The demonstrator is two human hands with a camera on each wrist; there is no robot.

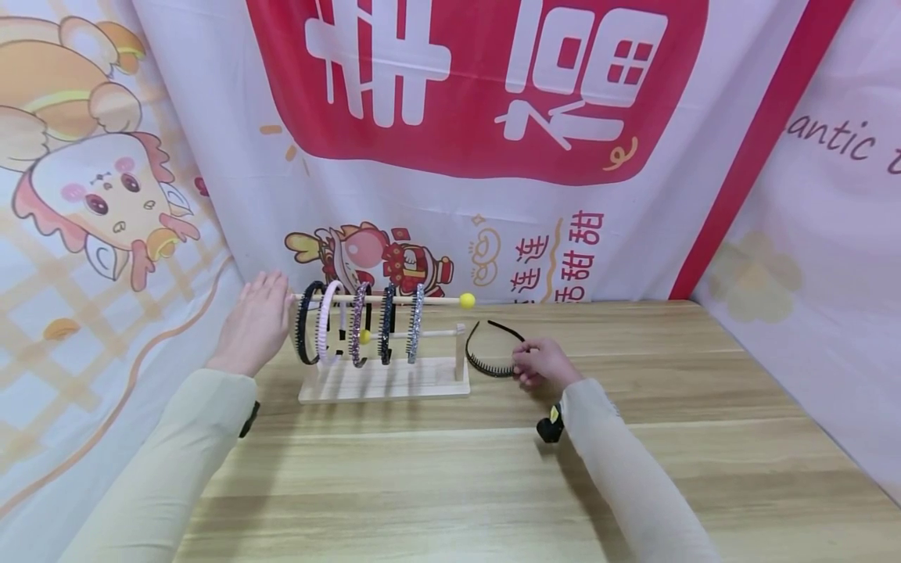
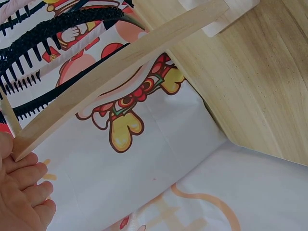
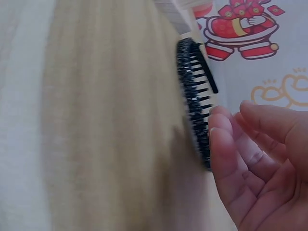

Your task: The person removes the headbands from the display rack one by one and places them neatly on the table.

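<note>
A wooden headband stand (image 1: 380, 383) holds several headbands on its upper rod: black, pale pink, and glittery purple, dark and silver ones. At its left end, my left hand (image 1: 255, 320) grips the top of the wooden upright (image 2: 115, 79), thumb on one side and fingers on the other. Just right of the stand is a black glittery toothed headband (image 1: 493, 369). My right hand (image 1: 542, 363) is at this headband's right side, fingers loosely bent. In the right wrist view, the fingertips overlap the lower part of the headband (image 3: 190, 86); whether they touch it is unclear.
A yellow ball (image 1: 467, 300) caps the upper rod's right end; another yellow ball (image 1: 364, 336) is on a lower rod. Behind the wooden table (image 1: 450, 485) hangs a printed cloth (image 1: 450, 195), with more cloth on both sides.
</note>
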